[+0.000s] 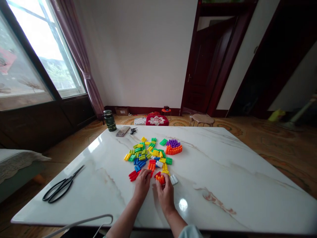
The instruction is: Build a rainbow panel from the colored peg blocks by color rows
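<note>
Bullet-shaped plastic toy blocks in several colours lie in a loose pile on the white marble-patterned table. My right hand is closed around a small orange toy block, at the near side of the pile. Just left of it, my left hand has its fingertips pinched at the near end of another orange toy block. Red blocks lie beside the left hand, and a white block beside the right. Purple blocks and orange blocks stand grouped in rows at the pile's right.
Black-handled scissors lie at the table's left. A dark green flask, a phone and keys are at the far left corner. A white hanger-like hook crosses the near edge. A stool stands beyond the table.
</note>
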Motion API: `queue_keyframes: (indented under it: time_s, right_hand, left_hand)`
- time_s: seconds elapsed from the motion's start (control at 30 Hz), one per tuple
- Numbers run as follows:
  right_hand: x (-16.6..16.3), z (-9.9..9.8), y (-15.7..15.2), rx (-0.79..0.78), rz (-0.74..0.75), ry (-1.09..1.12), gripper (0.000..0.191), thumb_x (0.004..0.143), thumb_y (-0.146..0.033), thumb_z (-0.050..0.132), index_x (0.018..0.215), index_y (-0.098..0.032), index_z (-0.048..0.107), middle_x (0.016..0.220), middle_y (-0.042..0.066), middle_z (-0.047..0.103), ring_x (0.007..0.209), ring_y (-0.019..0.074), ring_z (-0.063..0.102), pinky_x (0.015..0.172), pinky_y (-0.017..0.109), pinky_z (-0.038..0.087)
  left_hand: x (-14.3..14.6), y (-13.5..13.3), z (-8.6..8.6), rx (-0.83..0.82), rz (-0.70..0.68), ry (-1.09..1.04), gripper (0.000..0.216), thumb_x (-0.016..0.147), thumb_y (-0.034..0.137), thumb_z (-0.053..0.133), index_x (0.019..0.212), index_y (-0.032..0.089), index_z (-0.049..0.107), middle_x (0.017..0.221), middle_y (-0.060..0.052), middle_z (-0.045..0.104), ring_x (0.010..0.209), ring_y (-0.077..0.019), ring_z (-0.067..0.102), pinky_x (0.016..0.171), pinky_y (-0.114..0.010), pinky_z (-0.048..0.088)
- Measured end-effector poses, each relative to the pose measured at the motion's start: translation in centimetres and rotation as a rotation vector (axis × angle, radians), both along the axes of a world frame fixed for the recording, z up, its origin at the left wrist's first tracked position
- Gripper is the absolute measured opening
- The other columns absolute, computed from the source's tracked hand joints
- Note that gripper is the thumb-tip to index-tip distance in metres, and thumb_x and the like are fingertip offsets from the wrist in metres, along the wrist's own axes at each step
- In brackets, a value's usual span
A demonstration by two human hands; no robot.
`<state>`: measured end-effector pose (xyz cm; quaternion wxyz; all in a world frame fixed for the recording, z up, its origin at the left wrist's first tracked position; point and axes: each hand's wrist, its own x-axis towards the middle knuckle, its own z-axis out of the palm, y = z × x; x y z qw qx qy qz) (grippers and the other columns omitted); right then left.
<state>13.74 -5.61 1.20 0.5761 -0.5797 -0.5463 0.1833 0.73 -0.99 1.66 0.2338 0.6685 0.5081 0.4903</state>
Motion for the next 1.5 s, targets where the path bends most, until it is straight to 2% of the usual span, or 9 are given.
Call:
queue_keyframes:
  time_s: [0.17, 0.37, 0.5, 0.63, 0.87, 1.0, 1.13, 1.3, 1.5]
  right_hand:
    - [-0.2, 0.7, -0.6, -0.041, 0.071, -0.034, 0.025, 0.089, -0.041, 0.056, 0.1, -0.02, 0.062, 0.093, 0.008, 0.07, 0.084, 0.0207, 0.066, 0.079, 0.032, 0.053]
    - [1.1, 0.8, -1.0, 0.094, -0.061, -0.215, 0.018, 0.09, -0.034, 0.056, 0.099, -0.022, 0.065, 0.097, 0.008, 0.067, 0.093, 0.0224, 0.061, 0.087, 0.037, 0.05]
    - [5.7, 1.0, 1.1, 0.075, -0.143, -0.276, 0.027, 0.092, -0.034, 0.049, 0.104, -0.022, 0.07, 0.103, 0.01, 0.066, 0.095, 0.0234, 0.057, 0.088, 0.039, 0.048]
    - [12.8, 0.4, 5.4, -0.075, -0.227, -0.231, 0.033, 0.084, -0.039, 0.05, 0.09, -0.018, 0.075, 0.094, 0.012, 0.07, 0.088, 0.0258, 0.058, 0.084, 0.04, 0.048]
    - [20.4, -0.3, 12.5, -0.14, -0.061, -0.02, 0.037, 0.072, -0.037, 0.046, 0.089, -0.018, 0.073, 0.098, 0.012, 0.074, 0.092, 0.0253, 0.066, 0.088, 0.04, 0.05]
    - [20.9, 0.0, 13.3, -0.068, -0.181, -0.072, 0.039, 0.074, -0.038, 0.046, 0.097, -0.017, 0.069, 0.105, 0.012, 0.07, 0.093, 0.0239, 0.064, 0.087, 0.04, 0.049]
    - [19.5, -0.4, 12.4, -0.145, -0.37, -0.211, 0.045, 0.078, -0.046, 0.047, 0.108, -0.016, 0.064, 0.106, 0.011, 0.066, 0.081, 0.0215, 0.062, 0.074, 0.034, 0.049]
    - [18.1, -1.0, 13.1, -0.197, -0.339, -0.412, 0.034, 0.076, -0.03, 0.055, 0.106, -0.018, 0.063, 0.105, 0.01, 0.065, 0.09, 0.0216, 0.062, 0.073, 0.029, 0.046]
    - [18.5, -1.0, 16.5, -0.22, -0.394, -0.385, 0.024, 0.072, -0.025, 0.062, 0.093, -0.015, 0.065, 0.091, 0.011, 0.068, 0.082, 0.0225, 0.063, 0.073, 0.029, 0.046]
  left_hand:
    - [0.3, -0.2, -0.9, 0.095, 0.137, 0.189, 0.03, 0.086, 0.024, 0.048, 0.109, 0.019, 0.067, 0.116, -0.013, 0.063, 0.11, -0.0285, 0.057, 0.096, -0.046, 0.047]
    - [1.0, -0.3, -2.5, 0.245, 0.195, 0.606, 0.045, 0.086, 0.031, 0.056, 0.131, 0.024, 0.058, 0.145, -0.012, 0.049, 0.137, -0.0351, 0.038, 0.113, -0.057, 0.027]
    - [0.9, 0.1, -3.7, 0.245, 0.228, 0.678, 0.051, 0.089, 0.04, 0.053, 0.137, 0.023, 0.053, 0.144, -0.013, 0.05, 0.135, -0.0344, 0.041, 0.112, -0.057, 0.027]
    - [0.8, 0.3, -4.1, 0.285, 0.25, 0.754, 0.05, 0.092, 0.04, 0.05, 0.138, 0.021, 0.052, 0.142, -0.013, 0.052, 0.133, -0.0319, 0.044, 0.113, -0.055, 0.026]
    - [0.7, 0.4, -4.1, 0.326, 0.282, 0.846, 0.05, 0.092, 0.04, 0.048, 0.139, 0.023, 0.05, 0.139, -0.011, 0.056, 0.128, -0.0302, 0.049, 0.111, -0.054, 0.028]
    - [0.7, 0.4, -3.7, 0.313, 0.28, 0.848, 0.05, 0.092, 0.04, 0.048, 0.139, 0.023, 0.05, 0.138, -0.011, 0.057, 0.127, -0.0299, 0.049, 0.11, -0.053, 0.029]
    - [0.7, 0.4, -3.6, 0.317, 0.272, 0.849, 0.049, 0.092, 0.039, 0.049, 0.138, 0.022, 0.052, 0.137, -0.011, 0.058, 0.127, -0.0304, 0.049, 0.11, -0.054, 0.028]
    - [0.6, 0.4, -3.8, 0.336, 0.28, 0.87, 0.047, 0.091, 0.038, 0.049, 0.136, 0.022, 0.054, 0.137, -0.011, 0.057, 0.126, -0.0296, 0.05, 0.108, -0.054, 0.029]
    - [0.6, 0.3, -3.2, 0.383, 0.297, 0.878, 0.046, 0.09, 0.037, 0.05, 0.134, 0.023, 0.055, 0.139, -0.009, 0.056, 0.125, -0.0277, 0.05, 0.108, -0.05, 0.03]
